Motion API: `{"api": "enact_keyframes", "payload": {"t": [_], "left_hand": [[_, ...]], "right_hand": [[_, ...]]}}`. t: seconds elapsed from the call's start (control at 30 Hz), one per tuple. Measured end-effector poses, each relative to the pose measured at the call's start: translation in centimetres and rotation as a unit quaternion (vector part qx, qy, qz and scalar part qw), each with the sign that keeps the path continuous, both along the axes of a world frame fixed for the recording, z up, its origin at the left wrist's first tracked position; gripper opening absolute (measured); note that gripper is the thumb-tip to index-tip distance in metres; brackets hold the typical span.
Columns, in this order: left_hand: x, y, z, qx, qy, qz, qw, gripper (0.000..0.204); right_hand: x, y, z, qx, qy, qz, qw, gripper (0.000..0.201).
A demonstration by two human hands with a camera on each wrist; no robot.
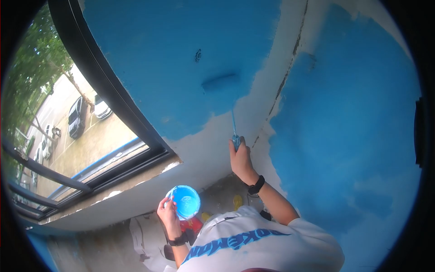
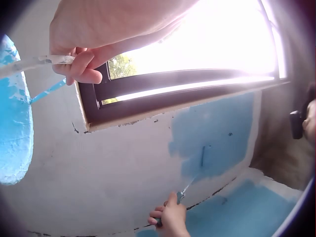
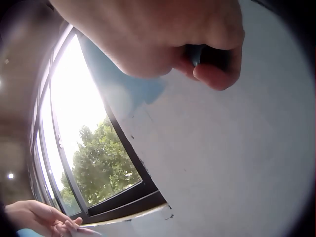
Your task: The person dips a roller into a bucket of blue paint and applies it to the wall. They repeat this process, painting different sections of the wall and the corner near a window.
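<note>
My right hand (image 1: 242, 161) grips the handle of a paint roller (image 1: 236, 141), its thin rod reaching up to the wall. The roller head (image 1: 220, 82), coated in blue, lies against the blue-painted patch beside the window. Lower down, my left hand (image 1: 168, 217) holds a bucket of blue paint (image 1: 199, 209) at its edge. In the left wrist view that hand (image 2: 103, 29) has its fingers curled round the white bucket handle (image 2: 37, 63), and the paint-smeared bucket (image 2: 19, 133) hangs at the left. The right wrist view shows fingers (image 3: 217, 76) wrapped round the dark roller grip.
A dark-framed window (image 1: 136, 122) stands at the left, with parked cars outside. Bare pale wall (image 1: 208, 140) borders the blue patch. Past a cracked corner line, another wall (image 1: 344, 136) is largely blue. A red object (image 1: 192, 224) is below the bucket.
</note>
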State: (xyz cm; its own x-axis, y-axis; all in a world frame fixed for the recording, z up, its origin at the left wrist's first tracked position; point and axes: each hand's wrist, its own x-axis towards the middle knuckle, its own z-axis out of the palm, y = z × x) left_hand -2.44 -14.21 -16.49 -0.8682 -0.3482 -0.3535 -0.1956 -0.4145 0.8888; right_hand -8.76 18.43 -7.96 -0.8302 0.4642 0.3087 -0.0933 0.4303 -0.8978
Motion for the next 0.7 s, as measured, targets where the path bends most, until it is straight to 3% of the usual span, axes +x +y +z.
{"api": "enact_keyframes", "payload": {"t": [0.2,0.37,0.7], "left_hand": [[0.4,-0.7,-0.1,-0.013,0.001,0.014,1.000,0.022],[0.6,-0.7,0.7,-0.028,-0.016,0.020,0.999,0.023],[0.8,-1.9,0.2,0.002,-0.001,0.026,1.000,0.022]], "right_hand": [[1.8,-0.8,-11.6,0.053,-0.055,-0.008,0.997,0.023],[2.1,-1.0,-13.4,0.090,-0.017,-0.017,0.996,0.023],[-0.1,-3.8,1.7,0.007,0.009,0.029,0.999,0.020]]}}
